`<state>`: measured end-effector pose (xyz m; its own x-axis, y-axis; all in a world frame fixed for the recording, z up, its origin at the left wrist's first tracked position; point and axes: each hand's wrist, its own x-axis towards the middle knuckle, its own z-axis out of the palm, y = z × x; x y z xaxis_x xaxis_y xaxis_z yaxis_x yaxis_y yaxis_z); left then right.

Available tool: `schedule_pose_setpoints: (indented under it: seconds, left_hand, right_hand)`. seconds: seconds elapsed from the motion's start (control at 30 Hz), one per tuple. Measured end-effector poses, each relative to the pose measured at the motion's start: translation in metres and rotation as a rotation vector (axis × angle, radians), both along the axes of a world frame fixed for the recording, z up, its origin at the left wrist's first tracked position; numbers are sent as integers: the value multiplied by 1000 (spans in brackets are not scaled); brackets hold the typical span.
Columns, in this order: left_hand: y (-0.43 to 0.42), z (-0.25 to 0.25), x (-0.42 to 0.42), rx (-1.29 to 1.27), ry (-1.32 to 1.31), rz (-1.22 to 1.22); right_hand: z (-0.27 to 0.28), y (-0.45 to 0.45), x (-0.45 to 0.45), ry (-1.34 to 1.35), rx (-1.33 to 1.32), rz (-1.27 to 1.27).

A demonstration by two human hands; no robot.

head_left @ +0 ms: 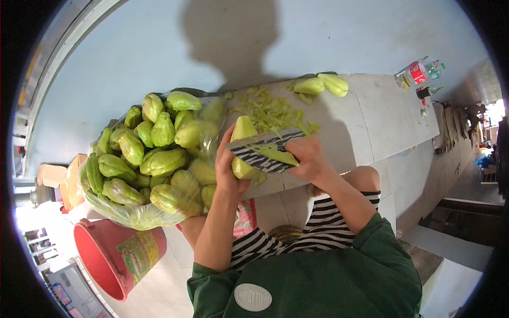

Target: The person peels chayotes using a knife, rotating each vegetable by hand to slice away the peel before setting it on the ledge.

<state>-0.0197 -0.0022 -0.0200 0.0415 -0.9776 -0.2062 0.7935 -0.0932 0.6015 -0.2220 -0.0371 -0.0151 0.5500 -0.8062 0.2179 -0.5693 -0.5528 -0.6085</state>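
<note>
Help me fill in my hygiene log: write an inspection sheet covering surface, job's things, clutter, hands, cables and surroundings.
Surface: pale tiled ledge, scattered with green peelings.
Job's things: clear bag of green chayotes; two paler chayotes on the ledge.
Clutter: bottles at the ledge's right end.
Hands: left hand holds a pale chayote; right hand grips a striped tool, perhaps a knife, with peel on it.
Cables: nothing seen.
Surroundings: blue wall behind; red bucket and cardboard box at left.
</note>
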Motion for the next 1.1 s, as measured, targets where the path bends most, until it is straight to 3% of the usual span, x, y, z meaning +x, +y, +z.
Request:
schedule_pose_setpoints:
  seconds: [0.17, 0.27, 0.33, 0.43, 0.57, 0.8, 0.87, 1.1]
  left_hand:
    - [2, 10, -1, 9, -151, -137]
    - [1, 8, -1, 94, -151, -80]
    - [-3, 1, 4, 18, -45, -62]
    - [3, 11, 2, 80, -121, -68]
    - [-2, 11, 6, -95, -57, -201]
    - [-9, 5, 8, 46, 65, 81]
    - [-12, 6, 6, 170, 127, 147]
    - [-16, -9, 12, 95, 213, -32]
  right_hand:
    - [-9, -17, 0, -27, -3, -222]
    - [2, -7, -1, -74, -23, -87]
    - [1, 0, 0, -47, -39, -69]
    - [-7, -12, 5, -48, -43, -155]
    - [-12, -18, 2, -80, 46, -275]
    - [-13, -9, 2, -80, -45, -188]
    - [-17, -7, 1, -121, -125, -61]
    - [-13, 2, 9, -102, -369, 84]
